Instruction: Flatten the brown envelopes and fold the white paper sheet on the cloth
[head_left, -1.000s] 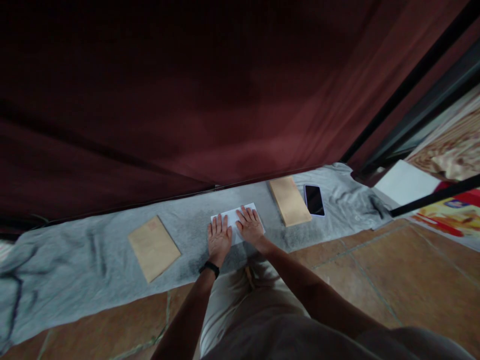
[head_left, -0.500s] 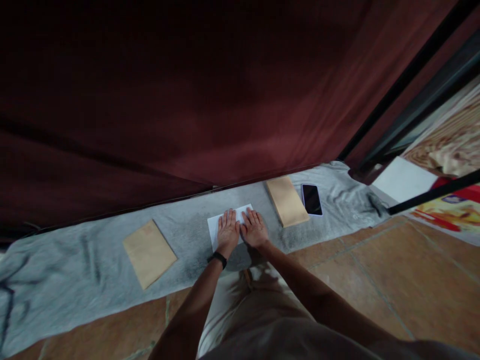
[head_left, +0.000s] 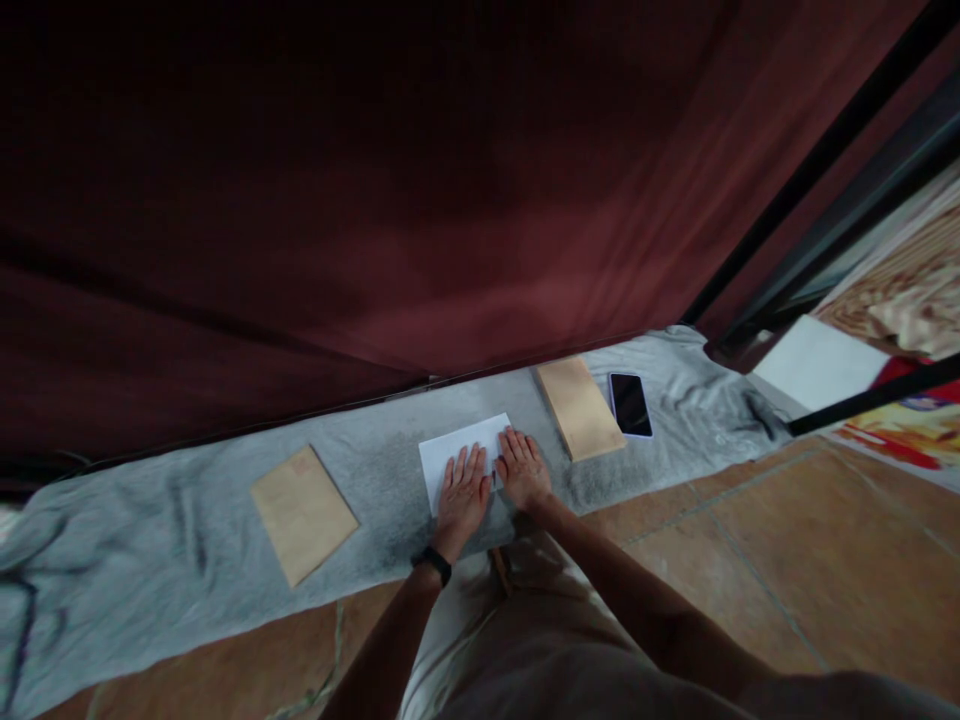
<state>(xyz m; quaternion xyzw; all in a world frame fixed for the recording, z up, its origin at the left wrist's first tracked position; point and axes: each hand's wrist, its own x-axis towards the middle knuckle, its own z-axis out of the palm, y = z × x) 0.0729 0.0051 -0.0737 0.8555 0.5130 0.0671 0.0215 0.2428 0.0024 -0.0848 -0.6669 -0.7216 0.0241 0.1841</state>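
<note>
Head camera: the left hand (head_left: 463,492) lies flat, palm down, on a folded-looking white rectangular sheet of paper (head_left: 450,448), its fingers straight, close together and gripping nothing. The right hand (head_left: 523,472) is also flattened out, pressing on the paper's right end, its thumb near the left hand. A black band (head_left: 436,566) circles the left wrist. The paper lies midway along a narrow counter draped in grey plush cloth (head_left: 187,490).

To the left, well apart from the paper, a flat tan paper envelope (head_left: 305,518) with a faint reddish printed mark lies askew; whether anything is inside cannot be told. To the right of the hands lies a thicker tan rectangular paper bundle, apparently stacked envelopes (head_left: 581,408), their contents hidden too. Just beside it rests a dark-screened phone with a pale purple rim (head_left: 631,405). Dark red fabric (head_left: 450,250) rises behind the counter, and brown floor tiles (head_left: 735,560) show below.
</note>
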